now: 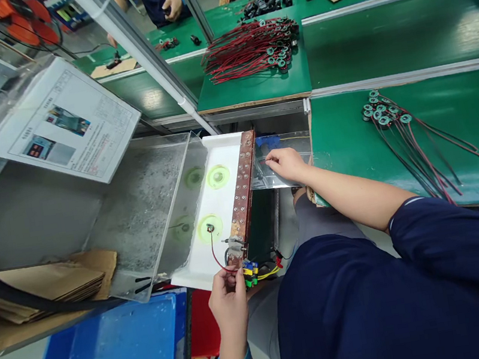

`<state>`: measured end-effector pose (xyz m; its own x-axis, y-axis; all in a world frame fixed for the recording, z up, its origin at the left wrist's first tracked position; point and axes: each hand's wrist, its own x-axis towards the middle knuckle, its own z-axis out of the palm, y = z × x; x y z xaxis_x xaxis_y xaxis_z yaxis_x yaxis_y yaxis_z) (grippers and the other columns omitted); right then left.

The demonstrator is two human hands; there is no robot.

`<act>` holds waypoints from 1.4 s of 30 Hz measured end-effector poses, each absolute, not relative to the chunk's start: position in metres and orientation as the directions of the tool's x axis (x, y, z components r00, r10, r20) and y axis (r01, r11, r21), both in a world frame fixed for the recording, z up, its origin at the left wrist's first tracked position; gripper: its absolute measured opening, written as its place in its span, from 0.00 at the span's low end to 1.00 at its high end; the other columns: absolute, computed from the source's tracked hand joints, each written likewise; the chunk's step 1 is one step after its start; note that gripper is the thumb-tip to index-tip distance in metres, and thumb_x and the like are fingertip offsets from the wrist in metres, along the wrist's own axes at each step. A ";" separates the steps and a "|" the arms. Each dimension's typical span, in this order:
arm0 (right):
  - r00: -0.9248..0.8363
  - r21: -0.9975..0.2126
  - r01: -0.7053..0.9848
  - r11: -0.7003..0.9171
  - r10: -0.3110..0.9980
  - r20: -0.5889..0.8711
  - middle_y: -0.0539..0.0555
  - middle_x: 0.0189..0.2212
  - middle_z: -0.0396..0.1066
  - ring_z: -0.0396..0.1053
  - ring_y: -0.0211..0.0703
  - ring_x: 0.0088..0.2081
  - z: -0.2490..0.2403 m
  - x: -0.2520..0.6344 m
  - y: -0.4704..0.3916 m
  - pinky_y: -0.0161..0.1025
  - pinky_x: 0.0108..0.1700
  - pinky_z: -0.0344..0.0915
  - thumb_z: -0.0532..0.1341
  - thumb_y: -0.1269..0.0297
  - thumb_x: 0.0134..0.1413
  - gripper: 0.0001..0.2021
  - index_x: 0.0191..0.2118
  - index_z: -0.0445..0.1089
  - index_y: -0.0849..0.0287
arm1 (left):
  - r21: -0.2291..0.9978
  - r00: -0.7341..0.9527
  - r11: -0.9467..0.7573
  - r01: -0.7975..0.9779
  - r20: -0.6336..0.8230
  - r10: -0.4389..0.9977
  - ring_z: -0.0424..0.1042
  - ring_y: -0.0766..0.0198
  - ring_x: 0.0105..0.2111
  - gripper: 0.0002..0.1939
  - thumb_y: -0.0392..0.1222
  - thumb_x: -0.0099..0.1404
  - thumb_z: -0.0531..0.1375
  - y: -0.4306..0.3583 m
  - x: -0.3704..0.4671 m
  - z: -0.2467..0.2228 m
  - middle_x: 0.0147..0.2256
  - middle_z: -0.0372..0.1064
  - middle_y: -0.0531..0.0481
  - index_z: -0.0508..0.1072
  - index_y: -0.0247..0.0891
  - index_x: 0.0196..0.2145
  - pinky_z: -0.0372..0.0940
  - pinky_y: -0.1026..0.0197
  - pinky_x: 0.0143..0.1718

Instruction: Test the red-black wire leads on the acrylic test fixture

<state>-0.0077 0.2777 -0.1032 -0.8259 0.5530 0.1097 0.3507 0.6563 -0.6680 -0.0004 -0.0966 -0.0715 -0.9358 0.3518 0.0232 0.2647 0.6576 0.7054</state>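
My left hand (229, 299) pinches the thin red wires (216, 255) of a small green coil part (209, 228) that sits on a round green pad of the white fixture tray (225, 206). My right hand (286, 164) rests on a clear plastic piece (266, 175) at the far end of a copper-coloured terminal strip (243, 188) along the tray's right edge. Another green pad (218, 176) lies farther up the tray with nothing on it. Coloured connectors (254, 271) sit at the strip's near end.
A clear acrylic cover (153, 205) stands open left of the tray, under an instruction sheet (66, 131). Bundles of green coils with red wires (386, 116) lie on the green bench at right, and more wired coils (253, 50) beyond. Other people work at the back. A blue bin (113, 357) sits below left.
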 end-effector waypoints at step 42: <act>-0.837 -0.658 0.330 0.677 0.533 0.128 0.55 0.39 0.77 0.73 0.47 0.42 -0.101 -0.005 0.271 0.39 0.42 0.61 0.56 0.62 0.61 0.12 0.40 0.77 0.57 | 0.717 -0.947 0.647 0.261 0.060 0.316 0.61 0.69 0.25 0.27 0.67 0.61 0.55 -0.111 -0.003 -0.112 0.25 0.59 0.51 0.71 0.37 0.34 0.62 0.67 0.30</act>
<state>-0.0052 0.2706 -0.1010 -0.8365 0.5328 0.1277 0.3305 0.6765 -0.6581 -0.0034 -0.1108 -0.1123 -0.9470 0.3156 0.0600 0.2609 0.6467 0.7167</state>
